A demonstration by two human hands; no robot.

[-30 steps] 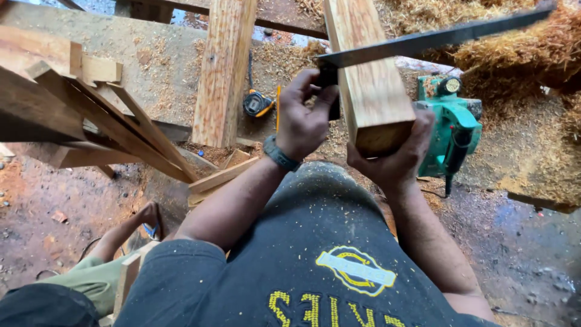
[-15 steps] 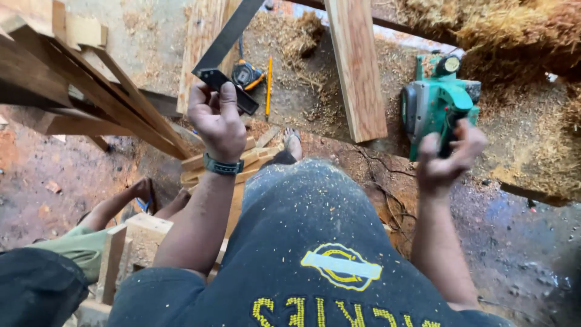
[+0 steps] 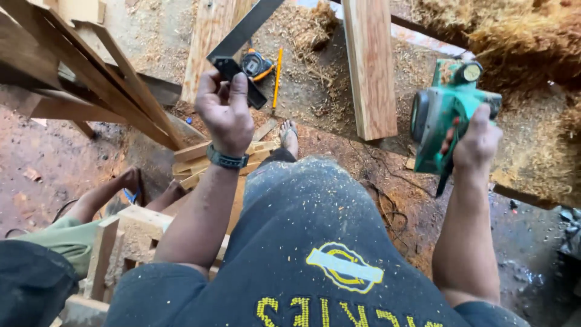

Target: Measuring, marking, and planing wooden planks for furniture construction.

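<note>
Your left hand (image 3: 227, 115) has its fingers curled around the black handle of the try square (image 3: 242, 42), blade pointing to one o'clock. Your right hand (image 3: 478, 142) has its fingers wrapped around the green planer (image 3: 442, 109), at three o'clock from the plank (image 3: 370, 66).

The left arm reaches forward and up from the lower middle of the view, forearm bare, a dark band around the wrist. The left hand (image 3: 227, 115) shows its back to the camera, the fingers (image 3: 240, 91) curled shut in a grip. The right arm stretches forward along the right side, elbow slightly bent. The right hand (image 3: 477, 140) is raised at about the same height, knuckles up, its fingers wrapped closed in a firm hold. The two hands are well apart.
</note>
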